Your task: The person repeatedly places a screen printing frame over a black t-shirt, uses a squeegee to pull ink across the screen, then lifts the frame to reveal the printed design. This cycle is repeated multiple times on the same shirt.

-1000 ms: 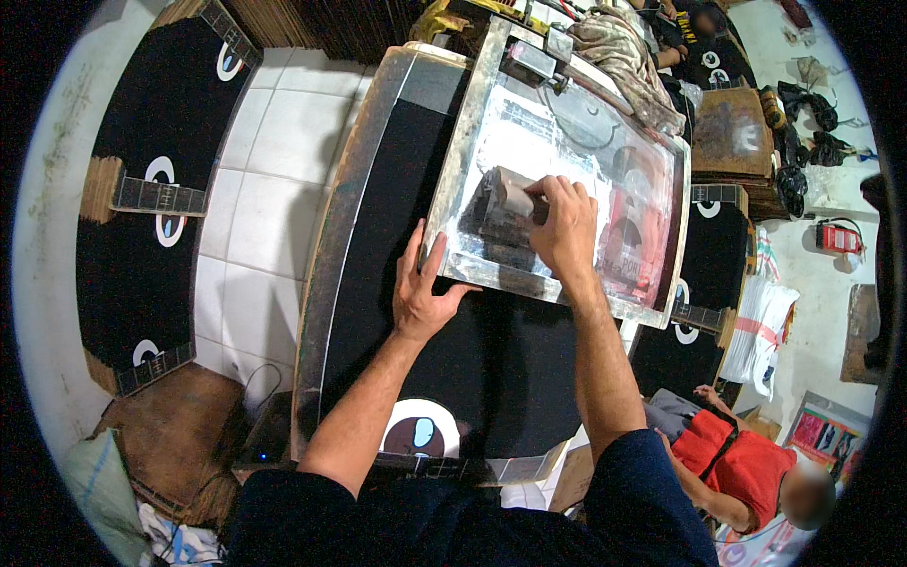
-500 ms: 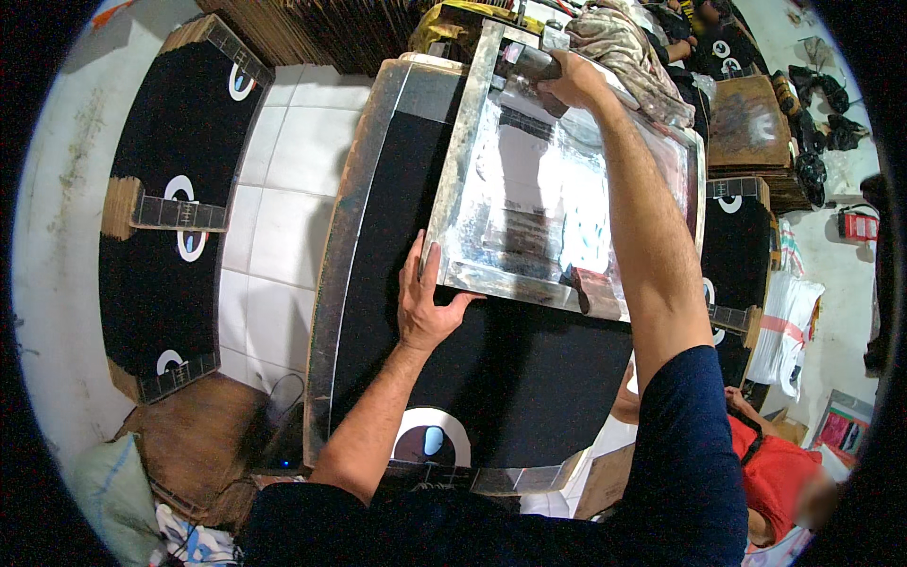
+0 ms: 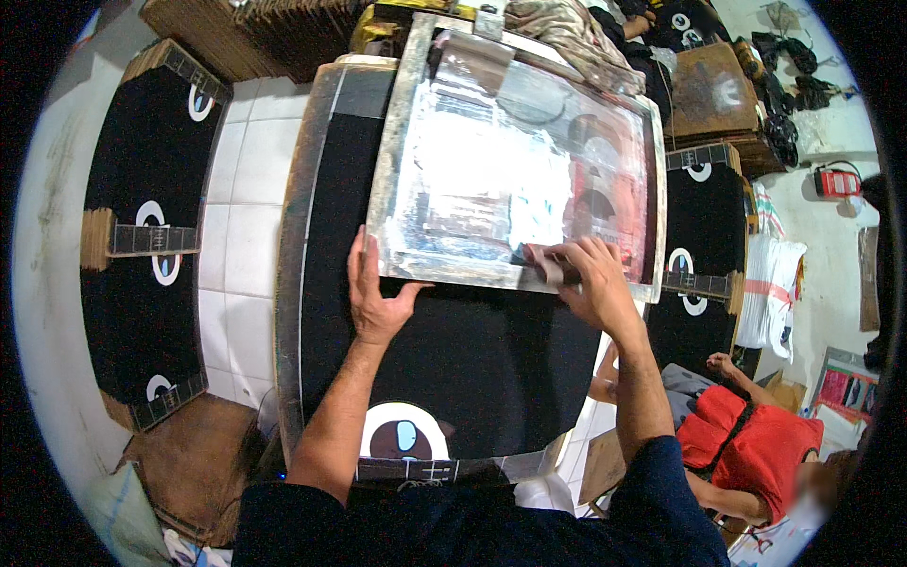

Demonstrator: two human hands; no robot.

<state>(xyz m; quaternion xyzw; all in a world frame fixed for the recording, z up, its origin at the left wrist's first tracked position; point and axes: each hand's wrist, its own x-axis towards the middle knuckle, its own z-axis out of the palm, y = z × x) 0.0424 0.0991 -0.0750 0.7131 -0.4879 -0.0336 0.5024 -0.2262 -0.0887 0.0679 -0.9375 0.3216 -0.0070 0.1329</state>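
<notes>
A metal-edged printing screen [image 3: 389,194], smeared with white and pale ink, lies tilted over black fabric [image 3: 472,369] stretched on a board. My left hand [image 3: 378,307] grips its near left corner, fingers along the side and thumb against the near edge. At the near edge of the mesh, my right hand [image 3: 603,288] is closed around a small brownish squeegee [image 3: 546,266]. A wider squeegee [image 3: 475,62] rests at the screen's far left corner. Below the screen, a printed white, brown and blue eye [image 3: 404,435] shows on the fabric.
On the left stand more boards with black fabric [image 3: 146,321] and printed eyes; similar boards [image 3: 704,217] are at right. A crumpled cloth [image 3: 576,33] lies behind the screen. A person in red [image 3: 746,430] is at the lower right. White tiles [image 3: 250,180] form the floor.
My right hand has left the far squeegee and come back to the near one, taking hold of it. The left hand keeps its grip on the corner. The whole view has shifted slightly.
</notes>
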